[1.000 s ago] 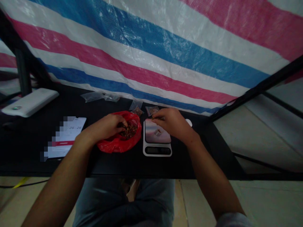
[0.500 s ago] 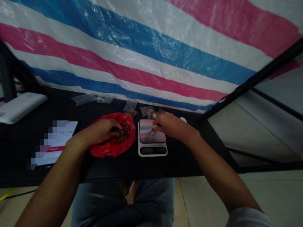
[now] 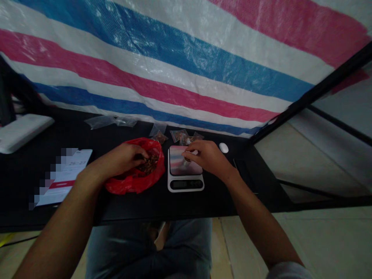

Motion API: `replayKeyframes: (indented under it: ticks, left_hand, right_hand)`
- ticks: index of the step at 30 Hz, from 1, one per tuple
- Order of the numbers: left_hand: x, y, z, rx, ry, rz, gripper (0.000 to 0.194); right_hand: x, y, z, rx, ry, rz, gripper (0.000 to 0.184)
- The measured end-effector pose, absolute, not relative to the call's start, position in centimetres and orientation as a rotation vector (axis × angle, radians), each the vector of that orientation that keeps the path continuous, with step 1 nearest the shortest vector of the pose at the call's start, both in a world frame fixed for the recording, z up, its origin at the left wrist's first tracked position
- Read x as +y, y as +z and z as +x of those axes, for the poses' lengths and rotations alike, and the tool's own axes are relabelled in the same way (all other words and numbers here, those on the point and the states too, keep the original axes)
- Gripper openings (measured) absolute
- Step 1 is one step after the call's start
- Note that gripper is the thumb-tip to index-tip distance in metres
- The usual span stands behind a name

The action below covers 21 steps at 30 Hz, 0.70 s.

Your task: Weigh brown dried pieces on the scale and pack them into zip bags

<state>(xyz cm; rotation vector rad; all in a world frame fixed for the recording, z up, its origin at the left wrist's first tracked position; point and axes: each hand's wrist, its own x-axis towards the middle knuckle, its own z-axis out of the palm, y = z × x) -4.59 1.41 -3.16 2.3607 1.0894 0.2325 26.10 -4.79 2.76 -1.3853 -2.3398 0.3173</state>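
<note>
My left hand (image 3: 130, 158) reaches over the left side of a crumpled red plastic bag (image 3: 123, 186). Its fingers curl at the heap of small brown pieces (image 3: 149, 164) inside; whether any piece is between the fingertips is hidden. Low above the plate of a white digital scale (image 3: 186, 185), my right hand (image 3: 203, 154) is closed in a pinch. Something small and brown shows at its fingertips, too small to name. The shiny plate reflects the fingers and the striped sheet.
Behind the scale lie small clear bags with brown pieces (image 3: 181, 136). Flat clear bags (image 3: 100, 121) lie at the back left. A white mouse (image 3: 223, 147) and a dark phone-like slab (image 3: 245, 172) are on the right, a lit phone (image 3: 65, 172) on the left. A striped sheet (image 3: 162, 85) hangs behind.
My right hand has shifted slightly left over the scale plate, with its fingers pinched. My left hand stays at the red bag. The mouse and dark slab show more fully now.
</note>
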Motion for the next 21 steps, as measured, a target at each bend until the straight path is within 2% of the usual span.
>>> replayKeyframes:
  ticks: [4,13,15,17,21]
  left_hand:
    - [1.4,-2.8,-4.6,1.121,0.233,2.347,0.030]
    - [0.8,1.3,-2.0,1.013,0.305,2.383,0.022]
    - [0.6,2.8,0.1,0.915,0.297,2.462,0.021]
    - [0.6,4.0,2.6,0.823,0.299,2.549,0.021]
    - [1.3,4.5,7.1,0.702,0.206,2.703,0.028]
  right_hand:
    - [-4.4,2.8,26.9,-2.206,0.267,-1.352,0.041]
    - [0.0,-3.7,28.7,-1.511,0.496,-1.328,0.055]
    - [0.4,-4.9,28.9,-1.554,0.549,-1.319,0.047]
    - [0.7,-5.6,29.0,-1.694,0.570,-1.267,0.033]
    - [1.4,-6.1,28.9,-2.026,0.464,-1.189,0.009]
